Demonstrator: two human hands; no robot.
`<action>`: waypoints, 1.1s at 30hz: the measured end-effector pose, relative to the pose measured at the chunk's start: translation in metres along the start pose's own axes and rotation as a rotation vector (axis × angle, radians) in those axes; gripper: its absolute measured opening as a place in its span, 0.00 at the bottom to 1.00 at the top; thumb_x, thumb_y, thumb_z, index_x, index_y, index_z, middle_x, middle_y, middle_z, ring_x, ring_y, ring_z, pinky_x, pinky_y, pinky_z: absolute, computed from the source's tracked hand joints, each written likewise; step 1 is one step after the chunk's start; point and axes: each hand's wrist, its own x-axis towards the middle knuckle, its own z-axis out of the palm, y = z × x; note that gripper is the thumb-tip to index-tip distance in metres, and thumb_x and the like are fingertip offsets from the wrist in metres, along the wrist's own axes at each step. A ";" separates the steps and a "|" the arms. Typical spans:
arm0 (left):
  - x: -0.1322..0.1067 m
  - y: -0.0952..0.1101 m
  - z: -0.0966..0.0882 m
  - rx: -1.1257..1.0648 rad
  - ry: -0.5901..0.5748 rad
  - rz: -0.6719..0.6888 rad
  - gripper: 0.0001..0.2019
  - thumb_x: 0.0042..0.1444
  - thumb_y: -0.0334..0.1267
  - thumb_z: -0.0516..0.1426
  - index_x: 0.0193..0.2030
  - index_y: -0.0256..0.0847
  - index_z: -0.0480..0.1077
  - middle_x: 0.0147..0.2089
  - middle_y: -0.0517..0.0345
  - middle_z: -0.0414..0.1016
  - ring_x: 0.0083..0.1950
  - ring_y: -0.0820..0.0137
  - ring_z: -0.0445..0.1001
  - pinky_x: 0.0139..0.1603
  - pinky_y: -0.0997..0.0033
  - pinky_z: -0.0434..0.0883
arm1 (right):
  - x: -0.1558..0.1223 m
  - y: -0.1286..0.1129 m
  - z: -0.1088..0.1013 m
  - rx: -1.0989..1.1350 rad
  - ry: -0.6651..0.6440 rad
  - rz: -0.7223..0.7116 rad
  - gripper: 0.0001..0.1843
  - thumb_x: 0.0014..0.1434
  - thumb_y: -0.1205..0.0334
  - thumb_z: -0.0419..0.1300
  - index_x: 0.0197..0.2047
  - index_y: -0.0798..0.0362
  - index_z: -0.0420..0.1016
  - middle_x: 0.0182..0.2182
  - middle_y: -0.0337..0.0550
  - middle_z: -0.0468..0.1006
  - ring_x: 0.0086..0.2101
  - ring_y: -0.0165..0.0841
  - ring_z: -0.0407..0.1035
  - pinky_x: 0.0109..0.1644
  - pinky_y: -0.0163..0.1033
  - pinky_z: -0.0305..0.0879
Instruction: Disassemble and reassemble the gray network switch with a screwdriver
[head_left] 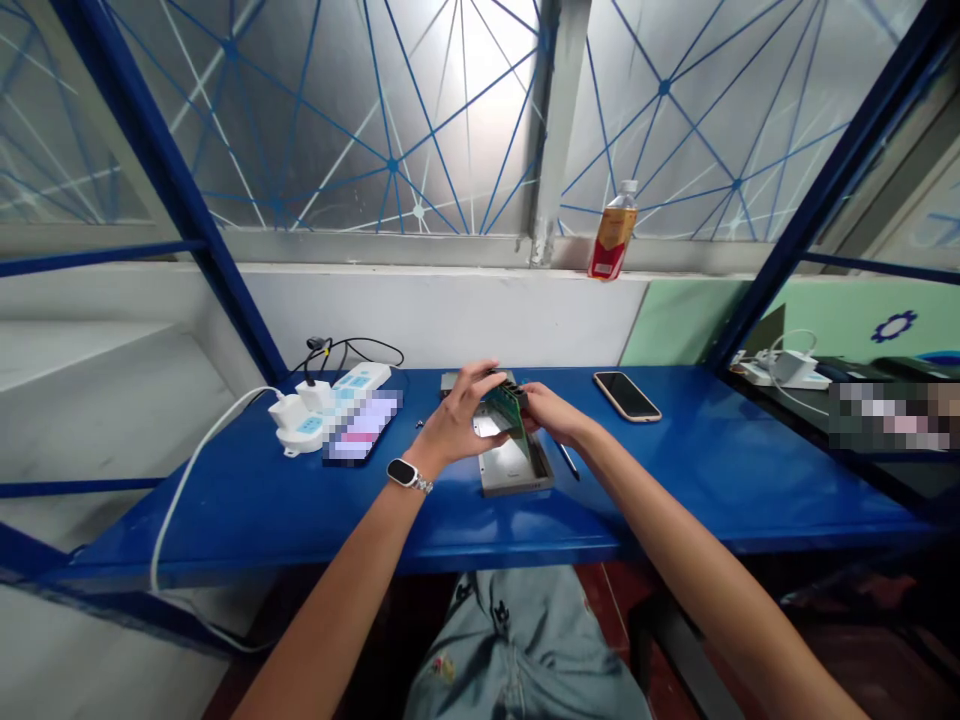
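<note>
A green circuit board is held up at a tilt between both hands. My left hand grips it from the left, thumb below and fingers on top. On its right edge, by a dark part, my right hand is closed, its fingertips partly hidden. Beneath the board a shallow grey metal case lies on the blue table. Part of another metal piece shows behind my left hand. Beside the case, under my right wrist, lies a thin pen-like tool.
To the left are a white power strip with plugs and a blurred-screen phone. Another phone lies to the right. A drink bottle stands on the ledge. Blue posts frame the table, and a white cable hangs over its left edge.
</note>
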 end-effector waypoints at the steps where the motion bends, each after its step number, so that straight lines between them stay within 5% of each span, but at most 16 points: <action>1: -0.001 -0.002 0.002 0.031 0.000 -0.030 0.45 0.53 0.38 0.69 0.73 0.51 0.51 0.73 0.40 0.55 0.75 0.48 0.57 0.70 0.40 0.65 | 0.000 0.001 -0.001 0.007 0.023 -0.014 0.21 0.54 0.49 0.64 0.22 0.52 0.62 0.16 0.32 0.62 0.18 0.22 0.48 0.22 0.33 0.41; 5: -0.013 -0.019 0.010 0.046 0.048 -0.285 0.50 0.54 0.41 0.69 0.77 0.48 0.45 0.77 0.38 0.48 0.78 0.47 0.50 0.74 0.40 0.59 | -0.001 0.012 0.000 0.049 0.132 -0.109 0.22 0.53 0.42 0.66 0.27 0.52 0.67 0.18 0.31 0.62 0.19 0.23 0.52 0.22 0.32 0.46; 7: -0.021 -0.033 0.013 -0.065 0.083 -0.460 0.41 0.59 0.44 0.65 0.75 0.47 0.51 0.74 0.38 0.55 0.74 0.51 0.60 0.70 0.45 0.66 | -0.001 0.019 0.001 0.069 0.169 -0.146 0.24 0.51 0.39 0.67 0.32 0.52 0.69 0.20 0.31 0.63 0.19 0.24 0.54 0.21 0.31 0.49; 10: -0.027 -0.049 0.017 -0.351 0.032 -0.726 0.25 0.65 0.54 0.57 0.61 0.39 0.68 0.54 0.41 0.77 0.54 0.58 0.79 0.53 0.56 0.77 | 0.001 0.030 0.003 0.094 0.181 -0.205 0.25 0.52 0.37 0.67 0.36 0.51 0.71 0.23 0.32 0.67 0.21 0.25 0.58 0.22 0.31 0.54; 13: -0.026 -0.049 0.021 -0.568 -0.006 -0.893 0.31 0.65 0.64 0.49 0.47 0.34 0.73 0.33 0.51 0.76 0.32 0.67 0.77 0.32 0.68 0.75 | 0.004 0.039 0.009 0.133 0.170 -0.237 0.23 0.55 0.39 0.66 0.39 0.50 0.72 0.25 0.33 0.70 0.22 0.25 0.61 0.22 0.31 0.58; 18: -0.020 -0.032 0.027 -0.472 0.046 -0.851 0.29 0.63 0.65 0.51 0.35 0.38 0.70 0.28 0.58 0.71 0.28 0.70 0.68 0.28 0.72 0.65 | 0.007 0.046 0.018 0.178 0.133 -0.194 0.23 0.52 0.41 0.69 0.36 0.50 0.70 0.24 0.33 0.70 0.22 0.26 0.63 0.20 0.30 0.61; 23: -0.018 -0.027 0.028 -0.265 0.093 -0.764 0.27 0.66 0.61 0.48 0.32 0.39 0.68 0.30 0.57 0.72 0.33 0.68 0.68 0.33 0.70 0.65 | 0.006 0.047 0.020 0.178 0.150 -0.189 0.23 0.51 0.42 0.69 0.34 0.51 0.68 0.24 0.34 0.71 0.22 0.26 0.65 0.19 0.30 0.62; 33: -0.017 -0.019 0.018 -0.176 0.078 -0.781 0.24 0.66 0.59 0.51 0.27 0.43 0.61 0.21 0.62 0.68 0.23 0.71 0.68 0.28 0.73 0.63 | 0.004 0.046 0.021 0.216 0.242 -0.266 0.28 0.54 0.34 0.66 0.33 0.49 0.63 0.20 0.28 0.65 0.16 0.24 0.60 0.16 0.31 0.59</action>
